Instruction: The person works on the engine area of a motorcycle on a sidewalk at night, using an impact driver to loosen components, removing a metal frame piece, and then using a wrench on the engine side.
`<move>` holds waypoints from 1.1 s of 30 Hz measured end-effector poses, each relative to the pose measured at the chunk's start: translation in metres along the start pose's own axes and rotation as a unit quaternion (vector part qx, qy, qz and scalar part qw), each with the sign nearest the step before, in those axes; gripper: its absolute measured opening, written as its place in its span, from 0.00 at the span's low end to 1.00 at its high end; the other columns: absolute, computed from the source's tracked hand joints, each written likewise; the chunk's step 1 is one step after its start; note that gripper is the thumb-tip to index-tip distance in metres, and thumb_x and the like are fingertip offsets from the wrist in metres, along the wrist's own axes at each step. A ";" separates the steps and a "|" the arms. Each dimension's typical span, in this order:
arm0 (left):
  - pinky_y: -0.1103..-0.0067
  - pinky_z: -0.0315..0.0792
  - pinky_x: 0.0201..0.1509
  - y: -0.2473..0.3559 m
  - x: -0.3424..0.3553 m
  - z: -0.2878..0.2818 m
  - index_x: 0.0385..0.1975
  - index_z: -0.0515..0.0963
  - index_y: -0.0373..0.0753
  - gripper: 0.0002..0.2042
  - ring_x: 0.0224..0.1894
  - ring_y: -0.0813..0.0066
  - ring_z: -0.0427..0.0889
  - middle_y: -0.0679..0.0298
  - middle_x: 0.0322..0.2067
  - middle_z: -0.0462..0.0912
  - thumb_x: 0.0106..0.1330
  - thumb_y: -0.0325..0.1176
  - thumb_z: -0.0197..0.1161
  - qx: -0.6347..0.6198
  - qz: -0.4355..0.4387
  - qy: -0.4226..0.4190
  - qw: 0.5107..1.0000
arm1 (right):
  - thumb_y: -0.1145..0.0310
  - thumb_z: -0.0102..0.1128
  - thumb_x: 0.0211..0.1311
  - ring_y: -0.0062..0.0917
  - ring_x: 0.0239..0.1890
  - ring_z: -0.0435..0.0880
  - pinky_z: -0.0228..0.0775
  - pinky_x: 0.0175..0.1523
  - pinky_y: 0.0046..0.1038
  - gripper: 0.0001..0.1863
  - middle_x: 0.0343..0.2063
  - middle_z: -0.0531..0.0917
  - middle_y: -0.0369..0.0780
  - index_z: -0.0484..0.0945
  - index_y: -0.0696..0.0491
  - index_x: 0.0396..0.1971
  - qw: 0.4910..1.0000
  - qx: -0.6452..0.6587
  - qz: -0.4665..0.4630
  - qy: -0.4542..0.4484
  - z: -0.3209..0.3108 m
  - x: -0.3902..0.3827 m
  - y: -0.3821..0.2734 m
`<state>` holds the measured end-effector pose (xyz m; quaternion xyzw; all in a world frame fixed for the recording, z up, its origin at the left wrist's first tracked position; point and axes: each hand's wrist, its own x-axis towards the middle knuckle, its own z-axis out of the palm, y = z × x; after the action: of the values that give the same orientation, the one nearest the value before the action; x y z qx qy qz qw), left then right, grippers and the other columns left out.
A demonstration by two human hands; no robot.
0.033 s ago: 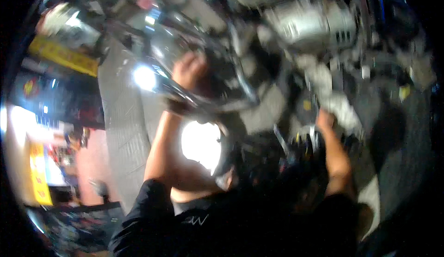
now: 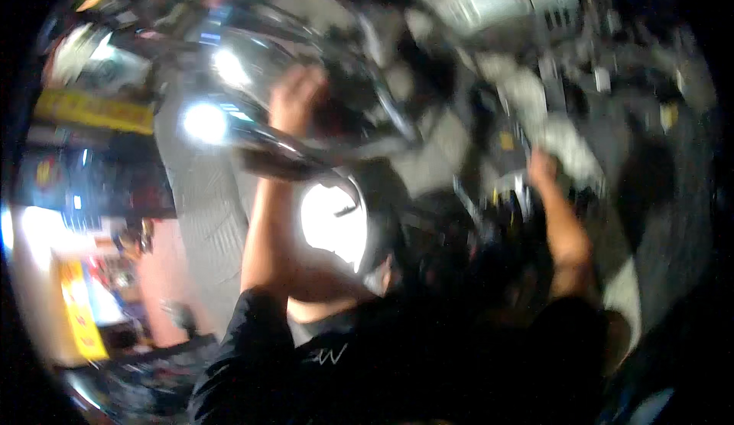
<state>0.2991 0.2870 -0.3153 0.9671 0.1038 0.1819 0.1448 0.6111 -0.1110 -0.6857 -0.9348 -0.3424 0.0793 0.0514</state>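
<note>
Has L hand up & fwd, over the open middle of frame, reaching in past its near bar, which crosses the wrist. Rel. to L fingers: frame's near bar just below them, shiny side limb to the R & slightly lower, apart from the tips. Slants, at that near bar, from upper L to lower R, so roughly across the L wrist, not along it. Lies far nearer L hand; well apart from R hand, up & to its L. Can't tell if touched by L fingers, b/c of blur. Look part-bent, neither wide nor clearly pinched; can't confirm any hold.

On the other side, has R hand just up-R of tools. Also close to rod, just up-L of R fingers, w/ long axis steep, approx. up-down in view. Poss. touching; can't tell. Seem bunched at that hand, but can't say on what, if anything. Just to its R, see pale sheet, material unclear.

Farther up, see motor, well apart from L hand, beyond R hand too. To L of L hand, see light; below it, big bright disc, no detail readable.
</note>
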 end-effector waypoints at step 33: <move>0.74 0.70 0.54 0.054 -0.029 -0.004 0.54 0.72 0.38 0.17 0.50 0.69 0.79 0.57 0.47 0.80 0.69 0.38 0.55 -0.069 -0.096 -0.234 0.965 | 0.66 0.57 0.53 0.45 0.46 0.78 0.72 0.48 0.43 0.15 0.42 0.79 0.48 0.75 0.56 0.40 0.913 0.119 -0.275 -0.277 0.024 -0.141 -0.190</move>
<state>0.2785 0.2299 -0.3036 0.9558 0.1463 -0.0573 0.2486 0.3802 -0.0570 -0.6642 -0.7310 -0.5747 0.3580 0.0850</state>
